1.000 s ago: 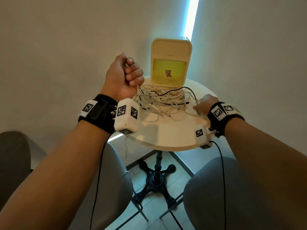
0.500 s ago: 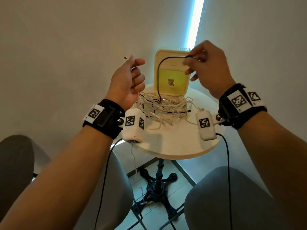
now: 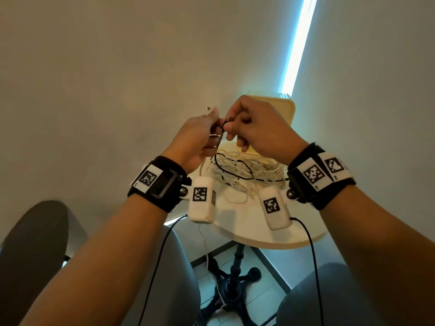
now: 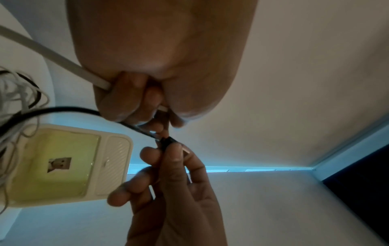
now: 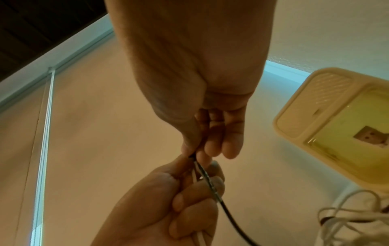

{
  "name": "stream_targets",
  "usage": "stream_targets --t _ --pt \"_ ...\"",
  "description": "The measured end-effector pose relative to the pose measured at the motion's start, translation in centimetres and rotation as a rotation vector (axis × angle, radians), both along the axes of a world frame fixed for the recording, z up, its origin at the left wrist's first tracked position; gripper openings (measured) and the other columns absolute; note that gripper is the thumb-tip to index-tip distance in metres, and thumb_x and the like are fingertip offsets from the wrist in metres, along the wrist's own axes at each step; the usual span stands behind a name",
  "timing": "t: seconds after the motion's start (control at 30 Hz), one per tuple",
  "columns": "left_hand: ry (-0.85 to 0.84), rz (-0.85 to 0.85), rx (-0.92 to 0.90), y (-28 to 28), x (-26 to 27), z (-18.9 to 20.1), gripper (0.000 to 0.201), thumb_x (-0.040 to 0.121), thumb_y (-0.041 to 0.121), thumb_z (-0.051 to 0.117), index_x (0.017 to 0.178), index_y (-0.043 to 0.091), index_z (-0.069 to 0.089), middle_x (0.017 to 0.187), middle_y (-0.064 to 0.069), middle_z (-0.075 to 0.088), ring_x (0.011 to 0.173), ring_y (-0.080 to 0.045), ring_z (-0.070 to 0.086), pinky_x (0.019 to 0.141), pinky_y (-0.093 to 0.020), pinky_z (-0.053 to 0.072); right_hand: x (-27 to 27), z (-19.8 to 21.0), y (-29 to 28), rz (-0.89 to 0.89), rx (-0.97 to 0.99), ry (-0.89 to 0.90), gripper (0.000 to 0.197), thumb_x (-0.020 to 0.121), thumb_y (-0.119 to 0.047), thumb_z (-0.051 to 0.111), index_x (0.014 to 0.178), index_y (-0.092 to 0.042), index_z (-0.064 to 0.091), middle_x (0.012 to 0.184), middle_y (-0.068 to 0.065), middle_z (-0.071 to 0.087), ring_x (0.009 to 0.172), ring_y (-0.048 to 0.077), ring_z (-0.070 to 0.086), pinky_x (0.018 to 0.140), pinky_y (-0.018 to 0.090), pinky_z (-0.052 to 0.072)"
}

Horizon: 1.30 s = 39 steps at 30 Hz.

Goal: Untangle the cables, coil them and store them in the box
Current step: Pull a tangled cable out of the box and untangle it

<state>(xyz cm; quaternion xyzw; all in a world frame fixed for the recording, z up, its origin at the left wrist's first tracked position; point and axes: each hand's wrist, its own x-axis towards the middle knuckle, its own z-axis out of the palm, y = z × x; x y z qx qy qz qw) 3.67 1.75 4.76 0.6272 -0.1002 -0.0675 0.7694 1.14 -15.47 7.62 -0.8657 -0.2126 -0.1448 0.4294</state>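
Your right hand (image 3: pixel 256 128) pinches the plug end of the black cable (image 3: pixel 233 171) between thumb and fingertips, held up above the table (image 3: pixel 277 234). Your left hand (image 3: pixel 197 140) sits just beside it, touching at the fingertips, fingers curled round a white cable (image 4: pixel 52 55) and closing on the black one too. From the pinch the black cable runs down and toward you into the tangle (image 3: pixel 254 170), which lies on the table below both hands, in front of the box (image 3: pixel 284 109). Both hands are equally near the plug, so a pull looks best directed upward, away from the pile.
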Motion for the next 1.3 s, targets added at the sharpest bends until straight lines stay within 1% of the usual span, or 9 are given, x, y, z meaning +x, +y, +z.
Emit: stream_targets --t 0.17,0.3,0.47,0.7,0.8,0.9,0.97,1.13,1.3 --pt "-0.080 0.027 0.130 1.4 -0.3 0.1 0.054 0.113 0.052 0.039 0.105 0.005 0.066 0.078 -0.001 0.051 0.052 -0.008 0.029 0.040 -0.020 0.023 0.9 -0.2 1.0 -0.106 0.015 -0.073 0.009 0.093 -0.023 0.079 0.093 -0.019 0.070 0.078 -0.004 0.075 0.058 0.001 0.061 0.060 0.029 0.048" --pt "-0.109 0.009 0.249 2.0 -0.5 0.2 0.054 0.110 0.059 0.038 0.097 0.016 0.068 0.081 0.001 0.060 0.055 -0.006 0.038 0.047 -0.019 0.030 1.6 -0.1 1.7 -0.097 0.009 -0.081 0.007 0.090 -0.035 0.080 0.090 -0.032 0.074 0.091 -0.004 0.069 0.073 0.013 0.061 0.071 0.041 0.055" --pt "0.021 -0.141 0.042 2.1 -0.1 -0.3 0.063 0.105 0.071 0.028 0.075 0.020 0.050 0.070 0.000 0.053 0.064 -0.014 0.047 0.060 -0.030 0.041 2.0 -0.2 2.7 -0.062 0.080 -0.089 0.009 0.093 -0.029 0.079 0.092 -0.023 0.072 0.092 0.004 0.072 0.066 0.010 0.058 0.068 0.037 0.052" --pt "0.003 -0.165 -0.071 1.9 -0.6 -0.1 0.052 0.106 0.067 0.037 0.079 0.023 0.043 0.065 0.006 0.024 0.051 -0.008 0.016 0.037 -0.020 0.021 2.0 -0.8 2.8 -0.139 0.062 -0.176 0.012 0.101 -0.028 0.066 0.103 -0.025 0.077 0.082 0.002 0.068 0.064 0.005 0.055 0.064 0.032 0.051" --pt "-0.022 -0.034 -0.206 2.3 0.0 0.4 0.052 0.108 0.064 0.034 0.076 0.023 0.042 0.063 0.005 0.019 0.047 -0.008 0.014 0.035 -0.022 0.017 1.9 -1.7 0.4 -0.074 0.014 0.068 0.030 0.100 -0.008 0.055 0.115 -0.024 0.076 0.073 0.006 0.065 0.049 0.008 0.051 0.049 0.029 0.050" --pt "-0.025 0.106 -0.309 3.0 0.5 1.1 0.055 0.108 0.065 0.032 0.073 0.024 0.041 0.061 0.005 0.018 0.045 -0.008 0.013 0.034 -0.022 0.016 1.8 -3.9 -2.1 0.083 -0.348 0.452 0.037 0.097 -0.004 0.061 0.122 -0.029 0.074 0.072 0.001 0.068 0.052 0.016 0.060 0.057 0.036 0.060" --pt "-0.035 0.163 -0.351 3.4 0.7 1.7 0.056 0.108 0.066 0.034 0.072 0.023 0.041 0.060 0.005 0.019 0.045 -0.009 0.014 0.036 -0.023 0.018 2.1 -6.0 -2.7 0.083 -0.484 0.511 0.038 0.098 -0.009 0.066 0.128 -0.031 0.071 0.086 0.006 0.070 0.053 0.010 0.064 0.058 0.034 0.061" --pt "-0.045 0.175 -0.208 4.7 0.7 2.9 0.052 0.104 0.067 0.045 0.077 0.023 0.050 0.059 0.006 0.037 0.050 -0.010 0.036 0.047 -0.024 0.025 4.1 -8.9 -3.3 -0.121 -0.313 0.337 0.025 0.106 -0.010 0.057 0.118 -0.015 0.078 0.078 0.005 0.071 0.045 0.006 0.053 0.046 0.022 0.049" --pt "-0.084 0.256 0.075 3.3 1.1 1.4 0.043 0.101 0.056 0.064 0.089 0.015 0.059 0.060 0.007 0.029 0.047 -0.009 0.024 0.041 -0.023 0.020 4.1 -5.1 -2.5 -0.123 -0.161 0.035 0.024 0.106 -0.010 0.057 0.114 -0.013 0.080 0.083 0.007 0.074 0.048 -0.005 0.057 0.049 0.009 0.042"
